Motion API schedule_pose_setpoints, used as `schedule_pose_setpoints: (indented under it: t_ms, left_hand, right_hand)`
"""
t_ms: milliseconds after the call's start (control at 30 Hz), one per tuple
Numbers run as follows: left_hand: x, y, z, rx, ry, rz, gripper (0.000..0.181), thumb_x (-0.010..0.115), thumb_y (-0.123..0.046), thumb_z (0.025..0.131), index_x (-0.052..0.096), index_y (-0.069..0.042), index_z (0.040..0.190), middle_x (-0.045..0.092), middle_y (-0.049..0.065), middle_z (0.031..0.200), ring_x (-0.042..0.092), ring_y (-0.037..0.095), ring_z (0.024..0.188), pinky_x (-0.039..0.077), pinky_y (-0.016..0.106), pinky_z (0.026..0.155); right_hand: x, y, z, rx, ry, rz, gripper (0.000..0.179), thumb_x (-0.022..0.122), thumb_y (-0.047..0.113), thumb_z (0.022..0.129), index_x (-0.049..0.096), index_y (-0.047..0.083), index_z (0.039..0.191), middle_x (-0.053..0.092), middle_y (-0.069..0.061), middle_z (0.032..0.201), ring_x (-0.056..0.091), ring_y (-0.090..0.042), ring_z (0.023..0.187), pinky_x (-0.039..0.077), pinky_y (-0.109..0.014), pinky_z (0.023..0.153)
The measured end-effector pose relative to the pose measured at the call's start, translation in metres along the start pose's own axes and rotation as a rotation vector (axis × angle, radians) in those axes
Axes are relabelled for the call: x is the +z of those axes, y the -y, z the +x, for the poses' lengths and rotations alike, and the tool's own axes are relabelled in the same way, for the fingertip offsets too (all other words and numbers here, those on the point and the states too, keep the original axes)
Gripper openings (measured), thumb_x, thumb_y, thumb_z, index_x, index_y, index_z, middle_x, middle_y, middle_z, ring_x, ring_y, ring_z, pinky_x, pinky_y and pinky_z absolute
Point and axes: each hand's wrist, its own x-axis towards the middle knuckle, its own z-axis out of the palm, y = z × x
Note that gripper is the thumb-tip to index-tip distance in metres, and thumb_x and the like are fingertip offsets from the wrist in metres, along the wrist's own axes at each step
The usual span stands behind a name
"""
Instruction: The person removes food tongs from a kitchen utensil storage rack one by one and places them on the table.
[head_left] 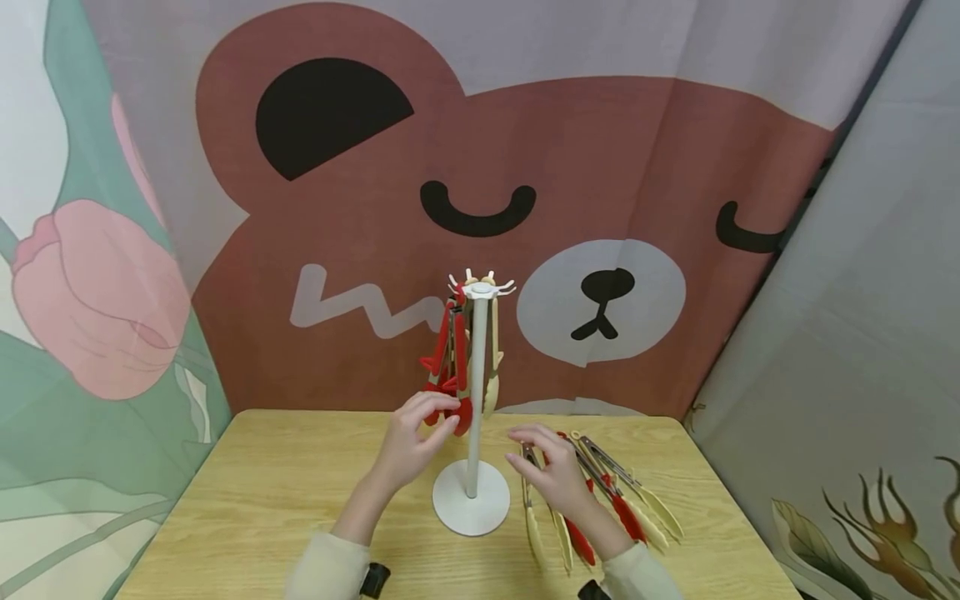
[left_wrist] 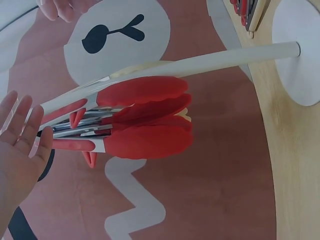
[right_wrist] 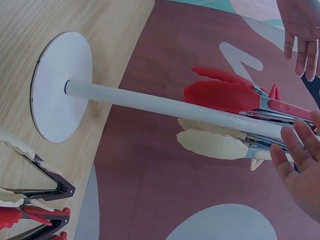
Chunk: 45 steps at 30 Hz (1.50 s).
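A white stand (head_left: 477, 375) with a round base and a crown of hooks stands upright on the table. Red-tipped tongs (head_left: 463, 417) hang on its left side, heads down; cream-tipped tongs (head_left: 492, 392) hang behind and to the right of the pole. My left hand (head_left: 411, 440) is beside the red tongs, its fingers loosely extended and holding nothing, as the left wrist view confirms. To the right of the pole, my right hand (head_left: 557, 475) hovers with spread, relaxed fingers, also without anything in it. Beneath it lie several red and cream tongs (head_left: 628, 517), partly covered by the hand.
The wooden table (head_left: 277, 500) ends at a back edge just behind the stand. Behind that hangs a curtain (head_left: 585, 167) with a bear print, and a grey curtain (head_left: 847, 333) borders the right side.
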Motion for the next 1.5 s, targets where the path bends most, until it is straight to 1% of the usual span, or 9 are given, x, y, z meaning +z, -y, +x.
schedule_pose_setpoints:
  t_ms: [233, 367, 500, 633, 700, 1000, 1200, 1333, 1500]
  left_hand:
    - [0.002, -0.006, 0.0, 0.023, -0.007, -0.007, 0.016, 0.066, 0.002, 0.075, 0.066, -0.003, 0.091, 0.064, 0.006, 0.092, 0.057, 0.022, 0.087, 0.048, 0.032, 0.07]
    - [0.004, 0.001, -0.004, 0.012, 0.002, -0.011, 0.015, 0.065, 0.001, 0.077, 0.066, -0.004, 0.091, 0.064, 0.004, 0.092, 0.057, 0.019, 0.087, 0.049, 0.033, 0.073]
    - [0.006, 0.0, -0.005, -0.017, 0.01, -0.006, 0.015, 0.066, 0.005, 0.075, 0.066, -0.001, 0.089, 0.064, 0.009, 0.09, 0.058, 0.022, 0.084, 0.049, 0.033, 0.073]
    - [0.008, 0.001, -0.007, -0.036, 0.011, -0.017, 0.015, 0.065, 0.007, 0.074, 0.065, 0.001, 0.088, 0.064, 0.012, 0.088, 0.058, 0.026, 0.082, 0.049, 0.034, 0.071]
    - [0.008, 0.002, -0.008, -0.036, 0.011, -0.011, 0.015, 0.065, 0.007, 0.074, 0.065, 0.001, 0.087, 0.064, 0.01, 0.087, 0.058, 0.025, 0.081, 0.049, 0.034, 0.071]
    - [0.006, 0.003, -0.012, -0.03, 0.011, -0.046, 0.012, 0.064, -0.001, 0.078, 0.066, -0.005, 0.089, 0.063, -0.001, 0.09, 0.058, 0.015, 0.085, 0.048, 0.03, 0.074]
    - [0.006, 0.003, -0.014, -0.055, 0.014, -0.043, 0.012, 0.064, -0.001, 0.079, 0.066, -0.006, 0.089, 0.064, 0.0, 0.089, 0.058, 0.014, 0.084, 0.048, 0.03, 0.074]
    - [0.005, -0.003, -0.012, -0.036, -0.002, -0.027, 0.014, 0.064, 0.006, 0.076, 0.066, -0.003, 0.087, 0.064, 0.006, 0.086, 0.059, 0.019, 0.081, 0.049, 0.031, 0.072]
    - [-0.001, -0.024, -0.006, 0.0, -0.019, -0.027, 0.014, 0.062, 0.013, 0.073, 0.064, 0.003, 0.083, 0.063, 0.014, 0.082, 0.059, 0.026, 0.076, 0.049, 0.031, 0.07]
  right_hand:
    - [-0.002, -0.003, 0.003, -0.018, -0.01, -0.009, 0.03, 0.068, -0.017, 0.061, 0.062, -0.008, 0.09, 0.062, -0.021, 0.086, 0.059, -0.029, 0.076, 0.044, -0.015, 0.072]
    - [-0.004, -0.003, 0.009, -0.042, -0.012, -0.051, 0.032, 0.069, -0.016, 0.06, 0.062, -0.008, 0.09, 0.062, -0.02, 0.087, 0.059, -0.03, 0.079, 0.046, -0.021, 0.072]
    - [-0.007, -0.002, 0.014, -0.037, -0.005, -0.077, 0.032, 0.068, -0.016, 0.061, 0.061, -0.007, 0.091, 0.061, -0.02, 0.087, 0.057, -0.03, 0.079, 0.048, -0.03, 0.067]
    - [-0.011, -0.004, 0.022, -0.036, -0.001, -0.06, 0.033, 0.067, -0.017, 0.062, 0.06, -0.009, 0.093, 0.06, -0.021, 0.089, 0.056, -0.033, 0.081, 0.046, -0.028, 0.072]
    - [-0.013, -0.006, 0.027, -0.046, -0.007, -0.058, 0.033, 0.067, -0.018, 0.062, 0.06, -0.009, 0.093, 0.059, -0.022, 0.09, 0.056, -0.033, 0.081, 0.045, -0.025, 0.074]
    - [-0.019, -0.007, 0.059, -0.098, -0.029, -0.1, 0.033, 0.069, -0.016, 0.062, 0.061, -0.01, 0.094, 0.059, -0.024, 0.091, 0.056, -0.036, 0.086, 0.046, -0.026, 0.077]
    - [-0.019, -0.016, 0.079, -0.131, -0.066, -0.106, 0.033, 0.069, -0.014, 0.063, 0.061, -0.01, 0.095, 0.059, -0.026, 0.094, 0.054, -0.038, 0.089, 0.044, -0.04, 0.078]
    - [-0.019, -0.031, 0.09, -0.105, -0.087, -0.108, 0.035, 0.07, -0.01, 0.066, 0.061, -0.007, 0.1, 0.058, -0.021, 0.102, 0.053, -0.034, 0.097, 0.043, -0.042, 0.08]
    - [-0.019, -0.039, 0.105, -0.069, -0.091, -0.118, 0.035, 0.07, -0.002, 0.072, 0.061, -0.004, 0.105, 0.055, -0.016, 0.11, 0.049, -0.028, 0.105, 0.04, -0.04, 0.086]
